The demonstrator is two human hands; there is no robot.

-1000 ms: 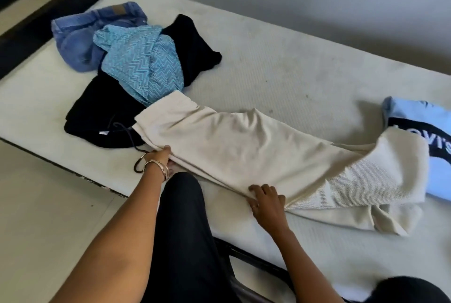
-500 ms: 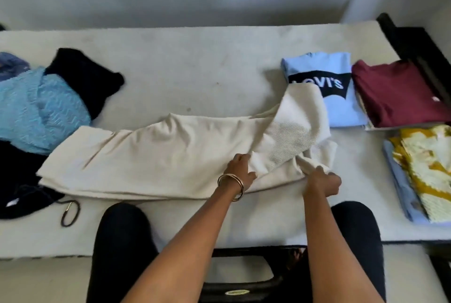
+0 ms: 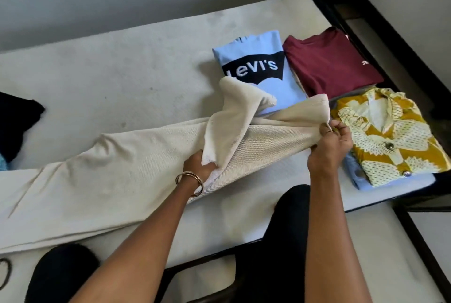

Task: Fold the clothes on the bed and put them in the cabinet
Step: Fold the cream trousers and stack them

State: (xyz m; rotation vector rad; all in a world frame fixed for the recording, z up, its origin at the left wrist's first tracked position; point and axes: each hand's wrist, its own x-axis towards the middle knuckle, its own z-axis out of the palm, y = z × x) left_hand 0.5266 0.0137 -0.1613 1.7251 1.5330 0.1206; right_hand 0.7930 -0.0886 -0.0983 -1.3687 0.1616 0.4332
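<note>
Cream trousers (image 3: pixel 117 180) lie stretched across the white mattress (image 3: pixel 122 78) from the left edge toward the right. My left hand (image 3: pixel 199 166), with bangles on the wrist, grips a fold of the cream fabric near its right end. My right hand (image 3: pixel 332 141) pinches the far right hem and holds it lifted and pulled taut. The raised cloth covers the lower corner of a folded light blue Levi's shirt (image 3: pixel 256 66).
A folded maroon shirt (image 3: pixel 327 61) and a folded yellow patterned shirt (image 3: pixel 390 136) on a blue garment lie at the right end. Black clothing (image 3: pixel 17 122) sits at the left edge. The dark bed frame (image 3: pixel 366 24) borders the right side. My knees press the near edge.
The view swung right from the unfolded pile toward the folded stack. Both hands moved along the trousers to their right end and lifted the hem off the mattress.
</note>
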